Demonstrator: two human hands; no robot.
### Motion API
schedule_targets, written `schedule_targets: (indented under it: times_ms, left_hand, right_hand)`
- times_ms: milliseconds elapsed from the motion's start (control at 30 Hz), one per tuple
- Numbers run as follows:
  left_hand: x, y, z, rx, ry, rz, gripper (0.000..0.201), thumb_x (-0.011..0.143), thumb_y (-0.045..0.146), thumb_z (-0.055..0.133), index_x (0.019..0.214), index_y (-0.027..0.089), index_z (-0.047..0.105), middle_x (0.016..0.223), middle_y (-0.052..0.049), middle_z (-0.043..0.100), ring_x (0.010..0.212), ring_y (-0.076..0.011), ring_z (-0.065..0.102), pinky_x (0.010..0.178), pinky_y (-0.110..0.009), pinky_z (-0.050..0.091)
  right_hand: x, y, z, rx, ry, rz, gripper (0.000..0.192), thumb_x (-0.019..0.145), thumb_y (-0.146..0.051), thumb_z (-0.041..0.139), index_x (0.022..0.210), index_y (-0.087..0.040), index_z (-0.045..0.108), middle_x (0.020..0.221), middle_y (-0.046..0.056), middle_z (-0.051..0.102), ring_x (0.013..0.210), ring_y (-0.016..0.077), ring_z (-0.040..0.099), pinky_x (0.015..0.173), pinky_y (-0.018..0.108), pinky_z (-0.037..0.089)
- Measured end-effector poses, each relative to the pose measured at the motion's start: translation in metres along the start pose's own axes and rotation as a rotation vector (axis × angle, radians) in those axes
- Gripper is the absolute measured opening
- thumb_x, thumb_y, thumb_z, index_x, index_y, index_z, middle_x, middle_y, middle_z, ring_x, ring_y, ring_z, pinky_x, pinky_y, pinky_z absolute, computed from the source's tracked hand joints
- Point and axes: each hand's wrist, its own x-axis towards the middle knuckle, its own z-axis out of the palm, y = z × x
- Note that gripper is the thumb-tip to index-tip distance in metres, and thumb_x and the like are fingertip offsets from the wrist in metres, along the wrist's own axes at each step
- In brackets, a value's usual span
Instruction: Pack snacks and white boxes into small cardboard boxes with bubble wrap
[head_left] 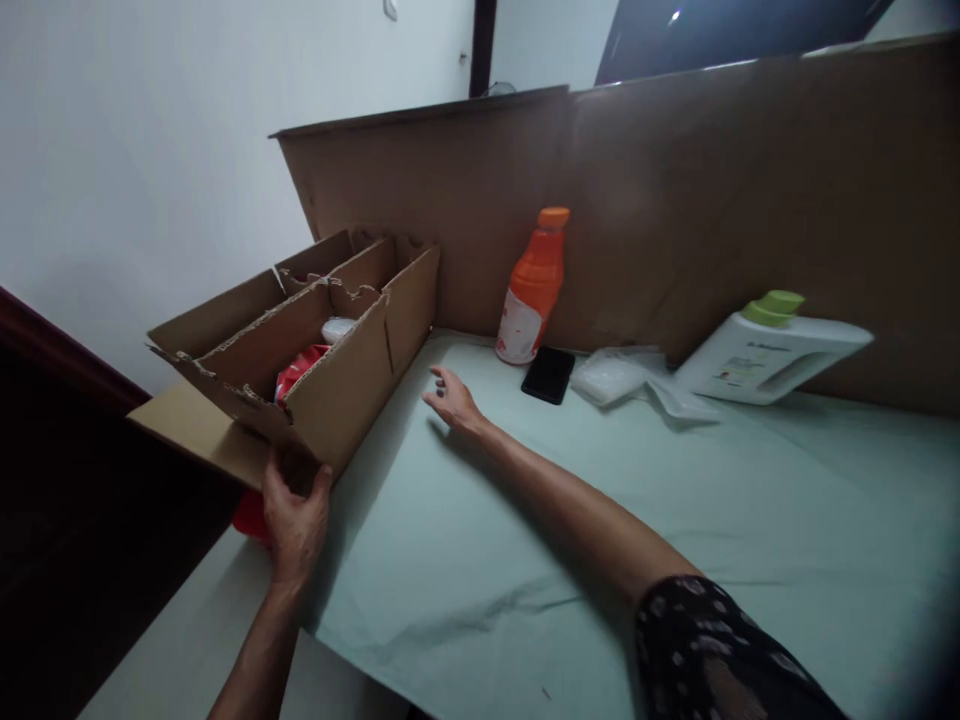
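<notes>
Lower left of frame: left hand [294,515] grips the near bottom corner of the cardboard box [352,385], apparently steadying it at the table [525,560] edge. Centre: right hand [452,398] stretched flat, fingers loose, holding nothing, just beside the box's far end. Box open-topped, partitioned; red packet [296,372] and white item inside. Farther back: phone [548,374], orange bottle [534,290].

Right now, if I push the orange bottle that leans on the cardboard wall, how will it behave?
The orange bottle is tall and narrow and tilted against the cardboard wall, so it would probably tip or slide sideways. It looks like smooth plastic, likely slippery. If it falls, its round body may roll toward the black phone.
</notes>
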Motion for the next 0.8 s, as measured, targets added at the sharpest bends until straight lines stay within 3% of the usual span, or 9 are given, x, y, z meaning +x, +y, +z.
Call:
schedule_targets:
  times_ms: [133, 200, 267, 333, 400, 467, 667, 733, 800]
  left_hand:
    - [-0.036, 0.013, -0.001, 0.101, 0.057, -0.032, 0.084, 0.083, 0.043, 0.068, 0.155, 0.016, 0.033, 0.152, -0.020, 0.045, 0.142, -0.0375, 0.044, 0.121, -0.056, 0.034]
    - [-0.059, 0.018, -0.001, 0.180, 0.019, -0.027, 0.089, 0.082, 0.049, 0.067, 0.157, 0.021, 0.030, 0.157, -0.018, 0.038, 0.146, -0.0400, 0.037, 0.118, -0.058, 0.038]
    - [-0.080, 0.020, 0.003, 0.235, -0.141, 0.018, 0.081, 0.083, 0.054, 0.063, 0.155, 0.027, 0.036, 0.157, -0.013, 0.040, 0.144, -0.0396, 0.041, 0.110, -0.059, 0.047]
    - [-0.100, 0.020, 0.014, 0.262, -0.388, 0.144, 0.065, 0.085, 0.055, 0.057, 0.144, 0.028, 0.051, 0.151, -0.012, 0.048, 0.136, -0.0388, 0.050, 0.104, -0.059, 0.052]
    - [-0.118, 0.022, 0.034, 0.285, -0.597, 0.316, 0.055, 0.087, 0.055, 0.053, 0.131, 0.023, 0.064, 0.145, -0.015, 0.055, 0.132, -0.0387, 0.054, 0.105, -0.061, 0.050]
    - [-0.137, 0.030, 0.059, 0.311, -0.713, 0.460, 0.052, 0.088, 0.054, 0.051, 0.124, 0.021, 0.069, 0.141, -0.016, 0.060, 0.131, -0.0379, 0.055, 0.105, -0.061, 0.049]
    - [-0.205, 0.086, 0.144, 0.296, -0.862, 0.871, 0.047, 0.091, 0.043, 0.048, 0.122, 0.018, 0.072, 0.136, -0.018, 0.065, 0.126, -0.0370, 0.061, 0.101, -0.058, 0.053]
    - [-0.228, 0.105, 0.163, 0.289, -0.880, 0.988, 0.045, 0.092, 0.039, 0.048, 0.125, 0.018, 0.071, 0.138, -0.018, 0.064, 0.128, -0.0363, 0.059, 0.104, -0.058, 0.050]
    - [-0.246, 0.117, 0.175, 0.288, -0.880, 1.073, 0.044, 0.094, 0.037, 0.048, 0.129, 0.019, 0.069, 0.141, -0.017, 0.062, 0.131, -0.0353, 0.057, 0.107, -0.057, 0.048]
  right_hand:
    - [-0.100, 0.016, -0.054, -0.118, -0.050, -0.038, 0.041, 0.081, -0.018, 0.062, 0.122, -0.020, 0.066, 0.137, 0.014, 0.063, 0.128, 0.0296, 0.057, 0.110, 0.052, 0.042]
    - [-0.149, 0.019, -0.082, -0.169, -0.075, -0.060, 0.035, 0.081, -0.016, 0.063, 0.115, -0.019, 0.070, 0.137, 0.015, 0.064, 0.130, 0.0300, 0.056, 0.111, 0.054, 0.040]
    - [-0.192, 0.019, -0.108, -0.210, -0.099, -0.072, 0.032, 0.082, -0.017, 0.065, 0.114, -0.020, 0.071, 0.136, 0.014, 0.065, 0.130, 0.0286, 0.057, 0.111, 0.052, 0.040]
    - [-0.230, 0.016, -0.129, -0.250, -0.111, -0.073, 0.033, 0.085, -0.020, 0.066, 0.117, -0.021, 0.071, 0.137, 0.013, 0.065, 0.132, 0.0273, 0.056, 0.111, 0.049, 0.041]
    - [-0.265, 0.011, -0.147, -0.295, -0.119, -0.066, 0.034, 0.087, -0.022, 0.065, 0.122, -0.020, 0.069, 0.140, 0.013, 0.063, 0.135, 0.0264, 0.054, 0.112, 0.047, 0.041]
    - [-0.297, 0.006, -0.162, -0.340, -0.132, -0.052, 0.036, 0.090, -0.024, 0.064, 0.125, -0.019, 0.068, 0.142, 0.013, 0.061, 0.136, 0.0258, 0.052, 0.113, 0.045, 0.040]
    - [-0.383, 0.014, -0.208, -0.437, -0.155, -0.006, 0.039, 0.092, -0.030, 0.063, 0.130, -0.021, 0.065, 0.148, 0.010, 0.057, 0.138, 0.0248, 0.050, 0.114, 0.043, 0.038]
    - [-0.408, 0.030, -0.239, -0.514, -0.021, 0.051, 0.033, 0.088, -0.030, 0.066, 0.120, -0.024, 0.070, 0.140, 0.008, 0.064, 0.132, 0.0238, 0.056, 0.109, 0.041, 0.043]
    - [-0.433, 0.048, -0.287, -0.626, 0.194, 0.154, 0.024, 0.085, -0.027, 0.067, 0.108, -0.027, 0.074, 0.130, 0.008, 0.070, 0.125, 0.0254, 0.061, 0.104, 0.044, 0.048]
